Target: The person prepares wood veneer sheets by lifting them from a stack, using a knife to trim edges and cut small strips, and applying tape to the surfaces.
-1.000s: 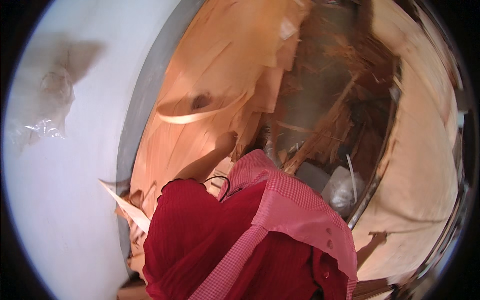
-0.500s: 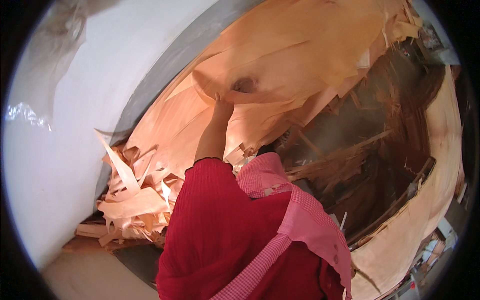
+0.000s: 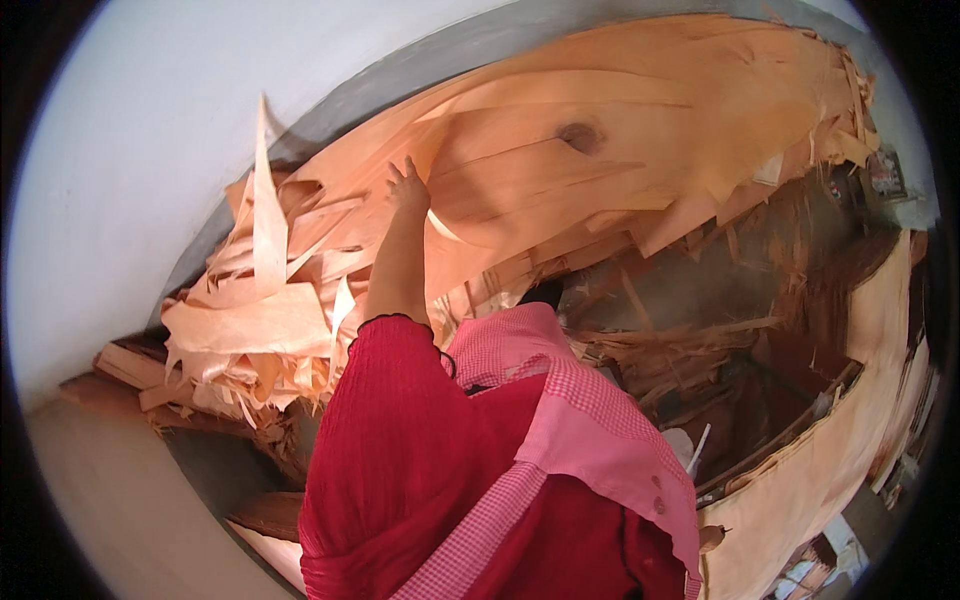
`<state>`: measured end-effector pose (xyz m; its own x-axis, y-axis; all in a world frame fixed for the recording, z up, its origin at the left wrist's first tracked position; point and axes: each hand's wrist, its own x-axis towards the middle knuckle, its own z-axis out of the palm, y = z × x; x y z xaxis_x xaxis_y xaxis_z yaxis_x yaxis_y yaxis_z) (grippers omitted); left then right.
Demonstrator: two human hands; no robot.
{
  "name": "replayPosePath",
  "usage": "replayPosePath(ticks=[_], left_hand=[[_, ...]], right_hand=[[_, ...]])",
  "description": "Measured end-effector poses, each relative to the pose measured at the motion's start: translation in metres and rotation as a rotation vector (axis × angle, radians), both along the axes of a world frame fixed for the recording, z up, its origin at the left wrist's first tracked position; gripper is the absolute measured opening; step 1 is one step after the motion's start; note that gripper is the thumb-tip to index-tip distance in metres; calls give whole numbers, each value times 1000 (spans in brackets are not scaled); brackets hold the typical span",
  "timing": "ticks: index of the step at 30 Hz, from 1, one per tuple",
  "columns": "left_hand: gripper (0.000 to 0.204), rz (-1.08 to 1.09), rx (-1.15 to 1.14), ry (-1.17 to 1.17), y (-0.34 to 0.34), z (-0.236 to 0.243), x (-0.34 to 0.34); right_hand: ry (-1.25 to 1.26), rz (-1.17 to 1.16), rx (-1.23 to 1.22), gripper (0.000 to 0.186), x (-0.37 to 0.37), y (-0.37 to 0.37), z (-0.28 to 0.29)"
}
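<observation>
My left hand (image 3: 408,185) is open, fingers spread, at a curled flap of thin orange wood veneer (image 3: 445,230) on a large stack of layered sheets (image 3: 680,110) with a dark knot. Torn veneer strips (image 3: 250,310) are heaped left of my forearm, one pale piece standing upright. My right hand (image 3: 712,536) shows only slightly at the lower right, beside my apron, closed round something I cannot make out, against a pale veneer sheet (image 3: 790,480).
A white wall (image 3: 120,180) with a grey lower band runs along the left and top. Wood scraps (image 3: 700,330) cover the floor between the stack and pale curved sheets (image 3: 880,300) at the right. Plastic bits and a white strip (image 3: 698,445) lie near my right side.
My left hand has moved up along the veneer and its fingers have spread. The view has turned left, showing more torn strips and wall corner. My right hand is now mostly behind my clothing.
</observation>
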<state>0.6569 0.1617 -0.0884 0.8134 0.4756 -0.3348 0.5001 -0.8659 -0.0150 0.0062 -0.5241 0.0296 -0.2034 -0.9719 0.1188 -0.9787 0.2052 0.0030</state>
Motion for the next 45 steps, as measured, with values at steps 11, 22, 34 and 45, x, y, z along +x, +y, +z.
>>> replayPosePath(ticks=[11,22,34,45], left_hand=[[102,-50,-243,-19,-48,-34,-38],[19,-377,-185,-141,6,-49,-14],[37,-729,20,-787,148,44,-7],[43,920,134,-738,334,35,-231]], right_hand=[[-79,433,-148,41,94,31,39],[-64,783,140,43,212,176,28],[-295,1093,583,36,378,257,10],[-299,1120,642,34,359,218,-68]])
